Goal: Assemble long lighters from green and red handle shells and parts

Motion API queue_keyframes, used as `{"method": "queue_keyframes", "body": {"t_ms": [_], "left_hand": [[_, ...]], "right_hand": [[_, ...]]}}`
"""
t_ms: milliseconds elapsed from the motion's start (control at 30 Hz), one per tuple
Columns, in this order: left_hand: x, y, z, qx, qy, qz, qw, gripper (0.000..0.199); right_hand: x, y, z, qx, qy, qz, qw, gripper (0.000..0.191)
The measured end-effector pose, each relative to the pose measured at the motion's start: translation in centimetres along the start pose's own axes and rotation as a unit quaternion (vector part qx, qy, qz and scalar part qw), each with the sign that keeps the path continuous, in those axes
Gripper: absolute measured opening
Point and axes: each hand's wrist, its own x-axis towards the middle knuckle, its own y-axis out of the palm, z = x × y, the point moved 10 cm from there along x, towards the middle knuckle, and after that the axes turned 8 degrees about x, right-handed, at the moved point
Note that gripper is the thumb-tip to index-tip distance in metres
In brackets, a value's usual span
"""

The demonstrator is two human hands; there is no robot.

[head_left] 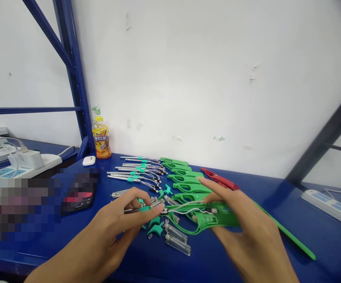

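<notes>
My left hand (120, 222) pinches a thin metal lighter tube with a teal clip, its end near the thumb tip. White wires (185, 211) run from it to the right, over a green lighter shell (225, 218). My right hand (249, 224) grips this open half shell by its wide end, with the thumb beneath and a finger along the top edge. A small pale connector on the wire lies inside the shell. Under and around the hands are loose teal triggers (155, 229) and clear fuel tanks (177, 243), partly hidden.
Several metal tubes with wires (133, 173) lie in a row behind my left hand. Green shells (185, 179) are stacked beside them, with a red shell (219, 179) farther right. A long green strip (294, 234), drink bottle (101, 139), white case (89, 160) and phone (84, 196) also lie about.
</notes>
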Motion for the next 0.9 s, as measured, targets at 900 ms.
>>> {"method": "queue_keyframes", "body": {"t_ms": [900], "left_hand": [[-0.3, 1.0, 2.8, -0.175, -0.158, -0.041, 0.971, 0.034]], "right_hand": [[-0.2, -0.3, 0.6, -0.02, -0.031, -0.006, 0.999, 0.071]]}}
